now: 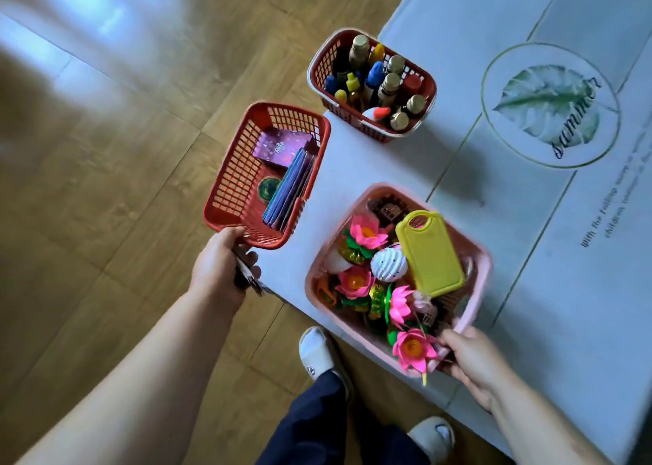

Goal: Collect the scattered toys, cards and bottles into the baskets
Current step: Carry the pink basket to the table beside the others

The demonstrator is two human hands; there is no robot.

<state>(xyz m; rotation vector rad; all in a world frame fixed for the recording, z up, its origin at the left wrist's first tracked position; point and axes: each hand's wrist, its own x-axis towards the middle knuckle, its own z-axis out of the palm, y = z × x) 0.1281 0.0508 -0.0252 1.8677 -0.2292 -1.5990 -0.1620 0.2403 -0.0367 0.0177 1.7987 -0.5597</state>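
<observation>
One wide-angle camera on the person's head looks steeply down and forward, close above the pale leaf-printed table [494,13] at right and the brown wood-pattern floor [106,200] at left. The left hand [220,263] and right hand [469,359] enter from below.

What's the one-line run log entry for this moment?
left hand grips red card basket at table edge | right hand grips pink toy basket | red bottle basket on table
</observation>
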